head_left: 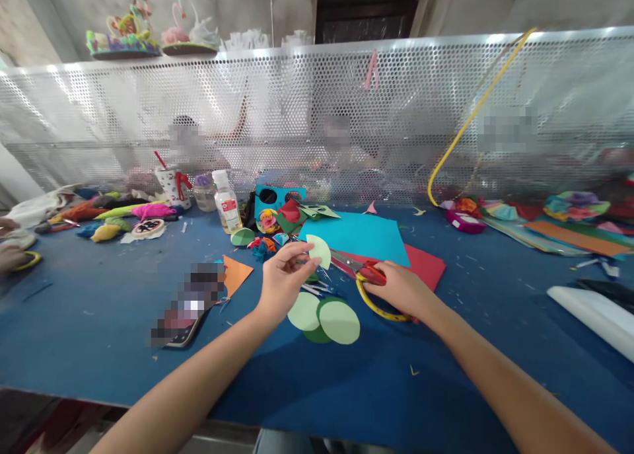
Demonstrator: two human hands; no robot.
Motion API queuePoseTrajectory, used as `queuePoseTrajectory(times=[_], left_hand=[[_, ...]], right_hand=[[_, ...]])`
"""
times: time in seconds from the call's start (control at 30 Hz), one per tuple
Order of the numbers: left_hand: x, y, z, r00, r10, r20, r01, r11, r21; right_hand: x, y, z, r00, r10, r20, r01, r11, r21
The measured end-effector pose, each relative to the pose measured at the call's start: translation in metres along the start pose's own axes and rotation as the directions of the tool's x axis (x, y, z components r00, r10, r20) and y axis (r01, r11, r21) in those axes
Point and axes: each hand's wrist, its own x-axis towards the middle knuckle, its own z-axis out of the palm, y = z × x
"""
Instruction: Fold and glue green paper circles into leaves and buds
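Note:
Between the thumb and fingers of my left hand point(287, 275) is a folded pale green paper piece point(319, 252), rounded along its right edge. My right hand point(399, 287) is wrapped round the handles of a pair of scissors point(369, 275) with red and yellow grips. Their blades point left, close to the paper; whether they touch it I cannot tell. Below my hands, pale green paper circles point(339, 322) and darker green ones overlap on the blue table. A blue paper sheet point(359, 236) and a red paper sheet point(426, 264) lie behind the scissors.
A phone point(188, 308) and an orange paper piece point(236, 275) lie on the left. Behind stand a glue bottle point(226, 206) and a patterned cup point(171, 186). A perforated metal screen point(287, 117) edges the table. At the far left shows another person's hand point(10, 258).

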Motion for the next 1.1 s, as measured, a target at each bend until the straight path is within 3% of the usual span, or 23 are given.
queuePoseTrajectory(times=[0.2,0.33,0.43,0.5,0.6,0.7,0.77,0.93,1.1], left_hand=[[-0.002,-0.001,0.001,0.997,-0.05,0.051,0.049,0.999,0.011],[-0.006,-0.005,0.0,0.996,-0.019,0.088,0.013,0.998,0.068],[-0.01,-0.008,0.001,0.981,0.017,0.195,-0.049,0.986,0.161],[-0.013,-0.01,0.001,0.948,0.047,0.314,-0.124,0.965,0.23],[-0.016,-0.013,0.002,0.86,0.1,0.5,-0.3,0.892,0.338],[-0.018,-0.017,0.001,0.794,0.089,0.601,-0.401,0.82,0.409],[-0.018,-0.019,-0.001,0.775,0.048,0.631,-0.409,0.799,0.441],[-0.02,-0.018,-0.002,0.772,-0.053,0.634,-0.341,0.807,0.482],[-0.02,-0.019,0.001,0.841,-0.101,0.532,-0.168,0.885,0.434]], right_hand=[[0.011,0.016,0.003,0.999,0.048,-0.024,-0.048,0.999,-0.006],[0.013,0.02,-0.001,0.998,0.037,-0.046,-0.037,0.999,0.005],[0.008,0.008,-0.006,0.995,-0.003,-0.102,0.007,0.999,0.035],[0.002,-0.005,-0.006,0.987,-0.084,-0.137,0.111,0.973,0.202],[-0.008,-0.025,-0.002,0.966,-0.213,-0.143,0.257,0.787,0.561],[-0.014,-0.033,0.004,0.931,-0.339,-0.137,0.341,0.668,0.661],[-0.014,-0.034,0.006,0.9,-0.397,-0.179,0.409,0.625,0.665],[-0.017,-0.036,0.007,0.866,-0.43,-0.257,0.492,0.635,0.596],[-0.02,-0.043,0.01,0.882,-0.339,-0.327,0.469,0.579,0.666]])
